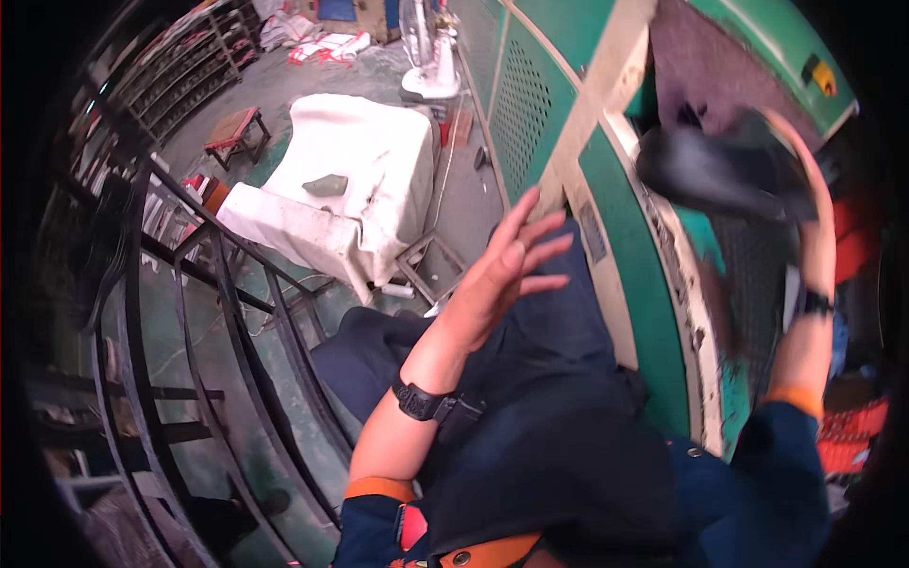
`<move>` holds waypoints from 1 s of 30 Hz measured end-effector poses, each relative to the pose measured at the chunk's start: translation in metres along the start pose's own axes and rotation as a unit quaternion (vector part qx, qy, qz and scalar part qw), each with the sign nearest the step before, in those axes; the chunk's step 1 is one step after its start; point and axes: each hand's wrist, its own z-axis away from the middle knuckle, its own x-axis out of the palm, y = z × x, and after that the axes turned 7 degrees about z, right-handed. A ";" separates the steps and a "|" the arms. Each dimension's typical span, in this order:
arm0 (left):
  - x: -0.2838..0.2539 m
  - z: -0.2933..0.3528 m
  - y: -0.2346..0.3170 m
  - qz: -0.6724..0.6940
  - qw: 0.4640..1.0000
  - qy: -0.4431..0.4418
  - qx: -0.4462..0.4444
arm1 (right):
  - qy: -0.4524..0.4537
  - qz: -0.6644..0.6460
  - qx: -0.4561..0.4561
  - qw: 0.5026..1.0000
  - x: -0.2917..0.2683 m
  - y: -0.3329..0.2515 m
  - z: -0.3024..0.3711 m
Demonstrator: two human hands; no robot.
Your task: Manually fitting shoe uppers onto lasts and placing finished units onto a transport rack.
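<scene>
So the right hand (816, 227) had its fingers wrapped around a dark, blurry shoe-like piece (724, 170) up at the green machine's opening (701, 85) in the upper right, looked barely half in, while the left hand (507, 275) hung mid-frame, fingers spread, holding nothing.

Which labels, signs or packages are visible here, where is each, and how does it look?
Yellow label: small rectangle on the green machine, upper right.
Grey plate: narrow rectangle on the machine's cream frame, beside the left hand.
White and red packages: flat, lying on the far floor, top centre.
</scene>
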 end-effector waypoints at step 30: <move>-0.054 0.088 -0.093 0.190 0.885 0.415 -0.092 | -0.169 -0.528 0.435 0.710 0.412 0.233 0.074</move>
